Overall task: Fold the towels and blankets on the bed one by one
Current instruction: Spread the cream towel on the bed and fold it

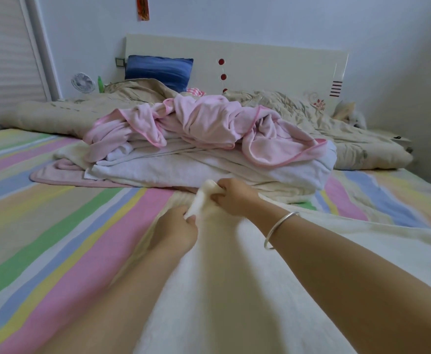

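Corner-matching is what this step calls for, by my judgement: the two pinched bits of the cream blanket [234, 290] should be brought edge to edge and drawn taut before the fold is laid down, so the cloth does not bunch. Left hand [177, 227] has its fingers curled round a white bunch of the blanket's edge. Right hand [231, 198], just beyond and nearly touching it, pinches the same bunched edge between thumb and fingers, with a silver bangle [275, 227] on its wrist. Both are clamped on the cloth, neither one spread. The blanket runs from the hands back toward the near edge of the striped bed [56, 226] and out toward its right side. Just past the hands, around the middle of the bed, lies a heap: a crumpled pink towel [209, 121] on top of white towels [183, 169]. Further off, along the head of the bed, a beige quilt [56, 113] lies rumpled below a blue pillow [158, 70].
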{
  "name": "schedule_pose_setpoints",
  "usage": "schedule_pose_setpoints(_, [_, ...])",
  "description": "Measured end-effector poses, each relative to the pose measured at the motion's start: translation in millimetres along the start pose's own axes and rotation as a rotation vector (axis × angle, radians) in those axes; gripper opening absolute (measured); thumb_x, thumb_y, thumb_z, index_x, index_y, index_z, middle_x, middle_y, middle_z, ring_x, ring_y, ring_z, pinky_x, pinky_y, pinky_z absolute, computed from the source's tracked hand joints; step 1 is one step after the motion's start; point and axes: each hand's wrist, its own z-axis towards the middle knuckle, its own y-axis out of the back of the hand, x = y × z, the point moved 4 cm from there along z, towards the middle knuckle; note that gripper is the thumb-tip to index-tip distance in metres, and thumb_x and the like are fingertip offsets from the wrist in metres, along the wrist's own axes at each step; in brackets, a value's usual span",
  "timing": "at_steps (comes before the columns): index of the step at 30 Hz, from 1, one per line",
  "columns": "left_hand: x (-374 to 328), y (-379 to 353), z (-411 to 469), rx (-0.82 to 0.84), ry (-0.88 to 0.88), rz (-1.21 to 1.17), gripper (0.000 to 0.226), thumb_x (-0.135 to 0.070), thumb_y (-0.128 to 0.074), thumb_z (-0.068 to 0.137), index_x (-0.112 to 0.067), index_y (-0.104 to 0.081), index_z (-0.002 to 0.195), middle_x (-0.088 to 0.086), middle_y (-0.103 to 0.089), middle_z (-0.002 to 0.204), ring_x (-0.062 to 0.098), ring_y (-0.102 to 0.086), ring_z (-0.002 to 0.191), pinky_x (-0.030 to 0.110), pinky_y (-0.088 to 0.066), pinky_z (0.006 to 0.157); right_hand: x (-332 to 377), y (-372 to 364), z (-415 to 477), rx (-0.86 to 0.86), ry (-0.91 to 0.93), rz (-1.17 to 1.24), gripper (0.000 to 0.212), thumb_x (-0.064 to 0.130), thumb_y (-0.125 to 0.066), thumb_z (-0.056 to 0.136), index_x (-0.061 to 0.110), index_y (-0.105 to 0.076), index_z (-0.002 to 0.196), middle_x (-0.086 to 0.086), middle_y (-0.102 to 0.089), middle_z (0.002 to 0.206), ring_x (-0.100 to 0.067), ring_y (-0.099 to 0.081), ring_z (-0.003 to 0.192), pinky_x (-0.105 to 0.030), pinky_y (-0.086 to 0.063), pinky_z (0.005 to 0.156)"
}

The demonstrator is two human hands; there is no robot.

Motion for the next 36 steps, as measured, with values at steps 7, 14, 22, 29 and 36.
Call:
schedule_pose_setpoints(7, [22, -12, 11, -0.104, -0.022, 0.271, 0.026, -0.038, -0.042, 0.099, -0.016, -0.056, 0.099, 0.007, -0.065, 0.106, 0.031, -0.059, 0.099, 0.033, -0.039, 0.071, 10, -42, 6, -0.221, 0.098, -0.155, 0.015, 0.021, -0.046, 0.094, 0.017, -0.051, 0.107, -0.009, -0.066, 0.103, -0.033, -0.058, 0.098, -0.036, -0.029, 0.073])
schedule_pose_setpoints(14, [27, -16, 11, -0.067, 0.010, 0.295, 0.035, -0.040, -0.038, 0.101, -0.017, -0.055, 0.119, 0.005, -0.063, 0.120, 0.029, -0.056, 0.113, 0.035, -0.039, 0.089, -11, -45, 5, -0.251, -0.006, -0.107, 0.025, 0.034, -0.052, 0.093, 0.017, -0.052, 0.111, -0.005, -0.061, 0.110, -0.028, -0.058, 0.099, -0.034, -0.039, 0.070])
schedule_pose_setpoints(22, [34, -19, 14, -0.062, 0.005, 0.237, 0.040, -0.043, -0.040, 0.099, -0.009, -0.056, 0.112, 0.009, -0.064, 0.113, 0.031, -0.057, 0.106, 0.036, -0.043, 0.084, -6, -23, 12, -0.182, 0.129, -0.440, 0.020, 0.024, -0.049, 0.096, 0.020, -0.065, 0.106, -0.006, -0.067, 0.103, -0.029, -0.060, 0.097, -0.031, -0.034, 0.068])
schedule_pose_setpoints(29, [38, -21, 22, -0.032, 0.015, 0.211, 0.034, -0.048, -0.044, 0.097, -0.016, -0.056, 0.093, 0.009, -0.066, 0.107, 0.032, -0.060, 0.101, 0.033, -0.042, 0.076, 3, -53, 18, -0.191, -0.093, -0.249, 0.030, 0.013, -0.040, 0.096, 0.012, -0.063, 0.115, -0.011, -0.062, 0.117, -0.031, -0.059, 0.105, -0.032, -0.036, 0.073])
schedule_pose_setpoints(36, [35, 1, 0, 0.188, 0.137, -0.217, 0.038, -0.051, -0.055, 0.092, -0.015, -0.051, 0.081, 0.003, -0.050, 0.072, 0.021, -0.047, 0.059, 0.024, -0.034, 0.049, 24, -38, -78, 0.220, -0.012, 0.048, 0.064, 0.043, -0.045, 0.097, 0.022, -0.019, 0.152, -0.007, -0.028, 0.154, -0.027, -0.028, 0.140, -0.039, -0.024, 0.112])
